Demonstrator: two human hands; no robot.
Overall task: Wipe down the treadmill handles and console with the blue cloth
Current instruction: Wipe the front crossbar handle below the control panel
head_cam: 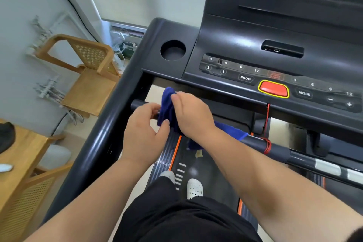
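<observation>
Your hands meet out in front of you. Your right hand (191, 117) lies palm down, fingers curled over the cloth (167, 104). Your left hand (144, 131) pinches its edge between thumb and curled fingers.

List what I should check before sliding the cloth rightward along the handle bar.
1. The blue cloth lies over the handle bar: ok.
2. The right hand grips the cloth from above: ok.
3. The left hand holds the cloth's left edge: ok.
4. Bar free to the right: not ok, a red cord is wound round it.
5. The console wiped: cannot tell.
</observation>
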